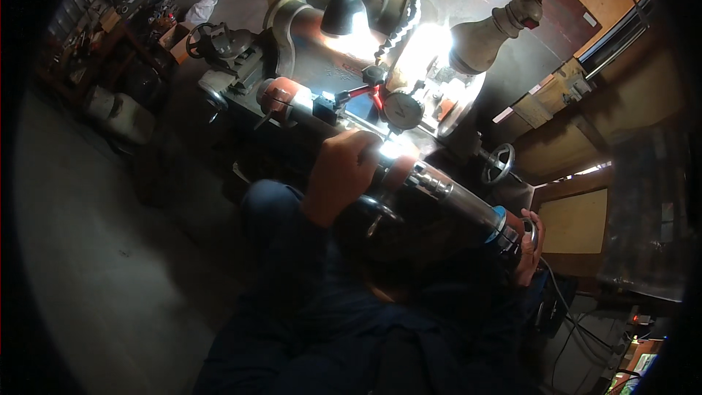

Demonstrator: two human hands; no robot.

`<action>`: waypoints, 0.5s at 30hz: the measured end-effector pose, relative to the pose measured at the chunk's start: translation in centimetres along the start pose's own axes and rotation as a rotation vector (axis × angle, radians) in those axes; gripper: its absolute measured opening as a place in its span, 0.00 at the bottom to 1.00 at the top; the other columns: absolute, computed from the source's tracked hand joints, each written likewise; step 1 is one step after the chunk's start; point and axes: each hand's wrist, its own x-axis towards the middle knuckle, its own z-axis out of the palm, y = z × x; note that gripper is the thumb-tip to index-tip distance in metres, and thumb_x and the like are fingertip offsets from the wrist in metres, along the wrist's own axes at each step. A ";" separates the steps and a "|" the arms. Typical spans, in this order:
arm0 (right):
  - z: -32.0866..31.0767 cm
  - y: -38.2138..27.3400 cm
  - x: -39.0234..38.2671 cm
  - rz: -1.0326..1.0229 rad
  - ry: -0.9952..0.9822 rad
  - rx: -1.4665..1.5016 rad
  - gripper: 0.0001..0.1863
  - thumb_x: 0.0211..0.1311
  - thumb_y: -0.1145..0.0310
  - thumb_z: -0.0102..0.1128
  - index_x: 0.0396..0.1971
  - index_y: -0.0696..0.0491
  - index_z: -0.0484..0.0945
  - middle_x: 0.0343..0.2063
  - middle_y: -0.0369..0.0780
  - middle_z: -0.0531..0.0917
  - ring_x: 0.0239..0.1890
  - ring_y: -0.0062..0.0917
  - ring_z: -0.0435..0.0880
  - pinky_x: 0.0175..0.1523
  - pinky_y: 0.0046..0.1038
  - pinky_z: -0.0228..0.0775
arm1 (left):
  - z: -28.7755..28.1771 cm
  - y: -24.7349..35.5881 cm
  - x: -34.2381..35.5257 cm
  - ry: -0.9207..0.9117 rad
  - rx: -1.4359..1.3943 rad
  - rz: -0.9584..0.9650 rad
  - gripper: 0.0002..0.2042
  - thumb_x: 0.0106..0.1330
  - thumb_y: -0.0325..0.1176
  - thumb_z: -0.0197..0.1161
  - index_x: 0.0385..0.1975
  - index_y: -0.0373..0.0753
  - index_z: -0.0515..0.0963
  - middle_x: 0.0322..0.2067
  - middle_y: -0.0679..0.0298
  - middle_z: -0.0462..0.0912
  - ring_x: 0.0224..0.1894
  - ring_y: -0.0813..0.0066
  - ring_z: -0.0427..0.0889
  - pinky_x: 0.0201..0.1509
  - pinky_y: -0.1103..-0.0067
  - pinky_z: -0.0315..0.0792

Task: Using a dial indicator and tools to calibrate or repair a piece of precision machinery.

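Note:
In front of me is a lathe-like machine with a long metal shaft (468, 201) running from upper left to lower right. My left hand (342, 174) is closed at the shaft's middle, beside a reddish-brown collar (399, 171); its fingertips and anything in them are hidden. Just beyond it stands a round dial gauge (403, 110) on a red jointed arm (375, 94). At the machine's right end, my right hand (531, 252) curls around the rim of a round metal handwheel (531, 230). A curved crank handle (379, 212) lies below my left hand.
A black lamp (345, 15) and a grey lamp (475, 43) shine brightly on the machine. Another handwheel (499, 163) sits on its far right side. A vise-like fixture (232, 51) is at the left. Cables (567, 300) hang at the lower right.

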 end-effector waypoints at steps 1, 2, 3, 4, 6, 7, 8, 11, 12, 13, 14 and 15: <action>0.0 0.1 -0.1 -0.008 -0.005 0.001 0.34 0.65 0.49 0.47 0.62 0.58 0.64 0.58 0.48 0.71 0.57 0.34 0.73 0.63 0.34 0.62 | 0.0 0.0 0.0 -0.026 0.016 -0.010 0.05 0.61 0.27 0.61 0.30 0.32 0.79 0.28 0.49 0.81 0.32 0.50 0.83 0.35 0.68 0.75; 0.1 0.1 -0.2 -0.016 -0.011 0.004 0.34 0.64 0.48 0.48 0.62 0.58 0.64 0.57 0.48 0.72 0.56 0.33 0.73 0.61 0.34 0.63 | 0.1 0.0 0.0 -0.024 0.026 -0.015 0.05 0.61 0.27 0.61 0.30 0.32 0.79 0.28 0.49 0.81 0.32 0.50 0.83 0.35 0.68 0.75; 0.3 0.1 -0.3 -0.024 -0.016 0.006 0.35 0.63 0.46 0.48 0.62 0.57 0.64 0.56 0.48 0.73 0.54 0.32 0.74 0.60 0.33 0.64 | 0.1 0.1 0.0 -0.019 0.031 -0.007 0.04 0.61 0.27 0.61 0.30 0.32 0.79 0.27 0.49 0.81 0.32 0.49 0.82 0.35 0.68 0.75; 0.5 0.0 -0.3 -0.033 -0.021 0.010 0.36 0.61 0.45 0.48 0.61 0.57 0.65 0.55 0.49 0.74 0.53 0.32 0.75 0.58 0.33 0.65 | 0.2 0.1 0.0 -0.023 0.026 0.005 0.04 0.60 0.27 0.62 0.29 0.33 0.79 0.27 0.49 0.81 0.32 0.49 0.82 0.35 0.67 0.75; 1.0 -0.2 -0.5 -0.019 0.010 0.058 0.35 0.61 0.45 0.48 0.61 0.56 0.65 0.52 0.49 0.76 0.51 0.32 0.76 0.57 0.32 0.65 | 0.3 0.3 0.0 -0.019 0.061 -0.014 0.04 0.60 0.27 0.62 0.29 0.32 0.79 0.27 0.49 0.81 0.32 0.49 0.82 0.35 0.67 0.75; 1.2 -0.3 -0.6 -0.007 0.038 0.102 0.35 0.61 0.45 0.48 0.61 0.56 0.66 0.49 0.48 0.78 0.49 0.32 0.76 0.56 0.32 0.66 | 0.4 0.4 0.0 -0.036 0.074 -0.040 0.04 0.59 0.27 0.62 0.28 0.32 0.78 0.28 0.48 0.81 0.32 0.49 0.82 0.35 0.67 0.75; 1.3 -0.5 -0.5 -0.007 0.040 0.103 0.35 0.61 0.45 0.48 0.61 0.56 0.66 0.49 0.48 0.78 0.49 0.32 0.76 0.56 0.32 0.66 | 0.5 0.6 -0.1 -0.019 0.083 -0.032 0.04 0.59 0.27 0.62 0.28 0.32 0.78 0.28 0.48 0.81 0.32 0.49 0.82 0.35 0.67 0.75; 1.3 -0.8 -0.5 -0.053 0.063 0.003 0.35 0.61 0.46 0.48 0.61 0.56 0.66 0.49 0.48 0.78 0.49 0.32 0.77 0.56 0.32 0.66 | 0.9 1.4 -0.3 0.024 0.132 0.021 0.05 0.59 0.27 0.63 0.26 0.32 0.77 0.26 0.48 0.80 0.31 0.48 0.82 0.33 0.66 0.75; 1.2 -0.8 -0.6 -0.026 0.044 0.033 0.34 0.61 0.46 0.48 0.61 0.56 0.66 0.52 0.48 0.76 0.51 0.32 0.76 0.56 0.33 0.66 | 1.1 1.8 -0.5 0.010 0.174 -0.041 0.05 0.59 0.27 0.63 0.24 0.32 0.77 0.24 0.48 0.80 0.30 0.47 0.82 0.32 0.65 0.75; 1.2 -0.8 -0.6 0.002 0.023 0.061 0.34 0.61 0.47 0.47 0.61 0.56 0.66 0.54 0.48 0.74 0.52 0.32 0.75 0.57 0.33 0.67 | 1.4 2.1 -0.7 -0.017 0.195 -0.111 0.05 0.58 0.26 0.63 0.23 0.32 0.77 0.23 0.48 0.80 0.28 0.47 0.82 0.30 0.65 0.75; 1.1 -0.7 -0.7 0.001 0.022 0.059 0.34 0.61 0.47 0.47 0.61 0.56 0.66 0.54 0.48 0.74 0.52 0.32 0.75 0.57 0.33 0.67 | 1.6 2.3 -0.8 -0.003 0.213 -0.106 0.05 0.58 0.26 0.63 0.23 0.32 0.77 0.23 0.48 0.80 0.28 0.47 0.82 0.30 0.65 0.75; 1.0 -0.5 -0.7 -0.024 0.030 0.004 0.34 0.61 0.48 0.47 0.61 0.56 0.66 0.56 0.48 0.72 0.53 0.32 0.75 0.57 0.34 0.66 | 1.9 2.5 -0.8 0.011 0.190 -0.108 0.06 0.58 0.26 0.63 0.22 0.32 0.76 0.21 0.47 0.79 0.27 0.47 0.82 0.29 0.65 0.75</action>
